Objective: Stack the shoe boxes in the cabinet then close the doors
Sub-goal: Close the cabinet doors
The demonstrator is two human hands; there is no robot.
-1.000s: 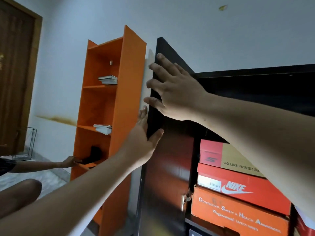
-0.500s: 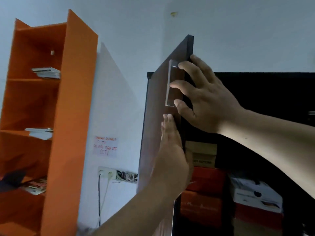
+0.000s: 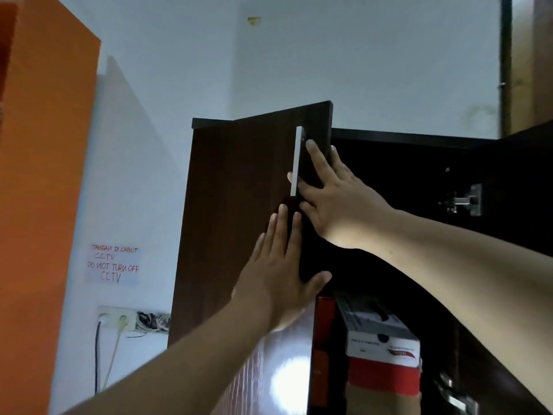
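The dark brown cabinet's left door stands partly open, with its silver handle near the free edge. My left hand lies flat on the door's front below the handle, thumb reaching past the edge. My right hand presses on the door beside the handle with its fingers spread and straight; one fingertip shows left of the handle. Inside the dark cabinet sits a white and red shoe box on a red box. Another red box shows at the door's edge.
An orange shelf unit stands to the left. Between it and the cabinet the wall carries a handwritten note and a socket strip with cables. The cabinet's right door hangs open, its hinge showing.
The left door has swung further toward the cabinet front, covering the left stack of boxes. Both hands stayed on it; the view has shifted right.
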